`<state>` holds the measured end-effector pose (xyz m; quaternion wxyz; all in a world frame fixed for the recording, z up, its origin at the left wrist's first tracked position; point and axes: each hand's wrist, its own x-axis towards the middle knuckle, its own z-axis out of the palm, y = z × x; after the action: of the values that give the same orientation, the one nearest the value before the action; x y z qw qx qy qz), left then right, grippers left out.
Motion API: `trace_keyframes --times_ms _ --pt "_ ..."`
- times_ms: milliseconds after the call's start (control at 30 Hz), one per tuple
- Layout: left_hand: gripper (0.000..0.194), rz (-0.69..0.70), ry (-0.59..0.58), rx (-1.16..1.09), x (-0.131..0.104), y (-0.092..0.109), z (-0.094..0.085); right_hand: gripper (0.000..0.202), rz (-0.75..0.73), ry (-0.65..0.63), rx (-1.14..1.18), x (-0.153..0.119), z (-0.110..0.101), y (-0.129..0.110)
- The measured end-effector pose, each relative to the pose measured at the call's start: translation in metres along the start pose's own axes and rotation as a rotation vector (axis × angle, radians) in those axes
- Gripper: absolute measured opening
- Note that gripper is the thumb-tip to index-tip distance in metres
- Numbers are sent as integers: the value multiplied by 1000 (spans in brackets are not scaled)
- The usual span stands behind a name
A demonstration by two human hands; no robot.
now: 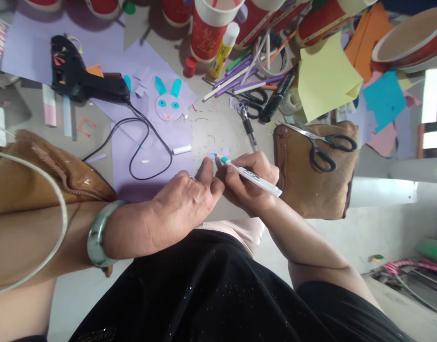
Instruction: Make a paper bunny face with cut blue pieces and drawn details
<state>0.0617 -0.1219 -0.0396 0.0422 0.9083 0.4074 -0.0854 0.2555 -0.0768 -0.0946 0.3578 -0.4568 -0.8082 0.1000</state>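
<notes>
In the head view, my right hand (256, 183) grips a white acrylic marker (256, 178) with a blue-green tip, its fingers closed round the barrel. The tip points down at a small light purple paper piece (211, 155) on the table. My left hand (185, 202) rests beside it, index finger stretched out with its tip at the paper's edge, thumb apart and the other fingers loosely bent. A white marker cap (182, 150) lies left of the fingers. Further up lies a round purple paper bunny face (167, 107) with blue ears and eyes.
A black glue gun (86, 76) trails its cable over purple paper (122, 166). Scissors (323, 142) rest on a brown pouch (314, 190) at the right. Red paper cups (209, 35), a glue stick (224, 50) and yellow paper (325, 76) crowd the back.
</notes>
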Motion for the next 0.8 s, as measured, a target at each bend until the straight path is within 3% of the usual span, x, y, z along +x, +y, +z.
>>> trace_keyframes --times_ms 200,400,800 --pt "32 -24 -3 -16 0 2 -2 9 54 -50 -16 -1 -2 -1" --pt "31 8 -37 -32 1 -1 -1 8 -16 -19 24 0 -3 -1" --pt "35 -29 -14 -8 1 2 -3 8 -19 -52 61 3 -7 -5"
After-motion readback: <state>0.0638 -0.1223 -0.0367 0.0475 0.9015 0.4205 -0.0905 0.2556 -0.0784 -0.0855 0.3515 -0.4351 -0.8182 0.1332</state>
